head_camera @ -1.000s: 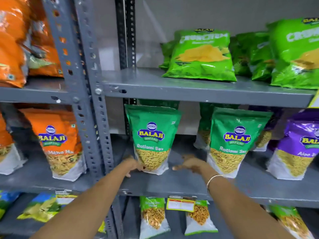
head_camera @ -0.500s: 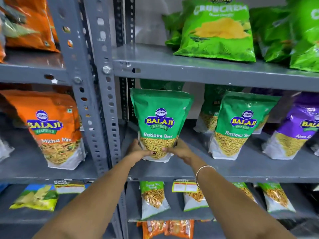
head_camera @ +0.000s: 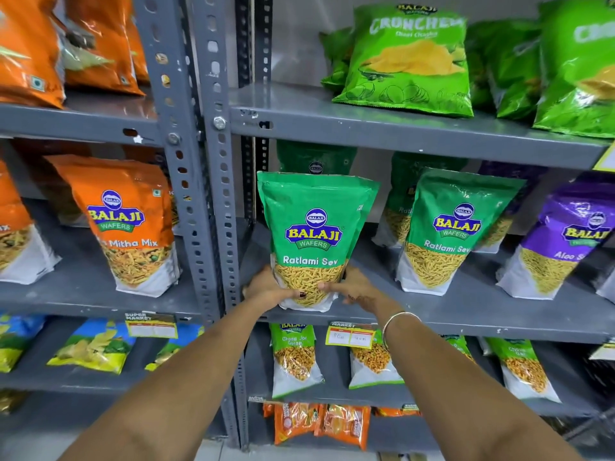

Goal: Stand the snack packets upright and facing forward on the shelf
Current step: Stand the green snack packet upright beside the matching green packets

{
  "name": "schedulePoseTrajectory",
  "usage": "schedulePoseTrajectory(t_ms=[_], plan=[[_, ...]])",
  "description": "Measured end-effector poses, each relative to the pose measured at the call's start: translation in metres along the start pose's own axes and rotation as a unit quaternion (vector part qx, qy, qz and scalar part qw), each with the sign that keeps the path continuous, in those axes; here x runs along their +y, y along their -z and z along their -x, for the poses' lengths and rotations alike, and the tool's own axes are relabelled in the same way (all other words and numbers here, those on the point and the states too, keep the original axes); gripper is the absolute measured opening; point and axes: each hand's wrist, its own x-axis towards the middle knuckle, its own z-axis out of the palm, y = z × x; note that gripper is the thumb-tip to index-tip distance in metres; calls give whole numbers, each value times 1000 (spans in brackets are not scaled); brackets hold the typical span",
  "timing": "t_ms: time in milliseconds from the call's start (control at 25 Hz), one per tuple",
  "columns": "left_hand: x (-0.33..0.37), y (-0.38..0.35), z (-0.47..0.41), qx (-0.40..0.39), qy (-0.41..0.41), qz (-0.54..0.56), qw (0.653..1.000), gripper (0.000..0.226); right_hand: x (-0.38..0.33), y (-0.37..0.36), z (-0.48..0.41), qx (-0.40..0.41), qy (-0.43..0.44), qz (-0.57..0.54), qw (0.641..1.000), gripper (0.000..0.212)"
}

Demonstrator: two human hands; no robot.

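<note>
Clasping the upright green Ratlami Sev packet [head_camera: 314,237] at its base, your left hand [head_camera: 269,289] and right hand [head_camera: 354,287] grip it on the grey shelf [head_camera: 466,314].

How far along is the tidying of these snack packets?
Midway, it seems. The Mitha Mix packet already stands facing forward. The left hand and right hand grip the Ratlami Sev packet, squaring it. The second Ratlami Sev packet and purple packet lean, still waiting.

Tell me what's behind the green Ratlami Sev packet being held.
Behind the held packet the top of another green packet shows, with a round logo. Everything below that is covered, so its label and any packets further back cannot be seen.
</note>
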Motion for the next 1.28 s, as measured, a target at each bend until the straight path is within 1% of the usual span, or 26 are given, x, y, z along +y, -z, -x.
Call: schedulePoseTrajectory(t_ms=[320, 480, 640, 800, 880, 960, 1000, 1040, 1080, 1120, 1160, 1200, 1240, 1280], plan=[[2, -1, -1, -3, 0, -28, 1000, 76, 2, 1, 2, -3, 10, -11, 1000, 60], [1, -2, -2, 2, -3, -38, 999, 75, 2, 1, 1, -5, 9, -3, 1000, 61], [1, -4, -3, 11, -7, -72, 997, 74, 4, 3, -2, -6, 6, 5, 1000, 60], [-1, -6, -4, -7, -13, -51, 999, 77, 3, 3, -1, -14, 7, -6, 1000, 59], [-4, -5, -6, -20, -3, -44, 999, 86, 6, 4, -4, -14, 17, -16, 1000, 65], [-7, -6, -3, -35, 3, -48, 998, 101, 10, 8, -6, -3, 12, -18, 1000, 82], [-9, -7, 1, -29, -7, -52, 998, 108, 12, 12, -6, 6, -1, -13, 1000, 91], [-12, -8, 8, -1, -32, -63, 997, 112, 16, 18, -5, 24, -14, -6, 1000, 98], [-16, -9, 15, 53, -67, -80, 993, 112, 20, 24, -3, 44, -24, 3, 999, 100], [-21, -12, 24, 122, -120, -99, 980, 106, 28, 34, -2, 74, -28, 18, 997, 98], [-28, -18, 31, 185, -181, -120, 958, 97, 35, 44, 1, 104, -34, 33, 993, 92], [-33, -27, 36, 225, -250, -145, 931, 86, 42, 58, 4, 136, -37, 53, 989, 83], [-34, -37, 39, 239, -318, -170, 902, 76, 52, 74, 6, 165, -52, 69, 983, 73], [-31, -48, 40, 229, -373, -200, 876, 70, 61, 91, 9, 186, -64, 73, 978, 61]])
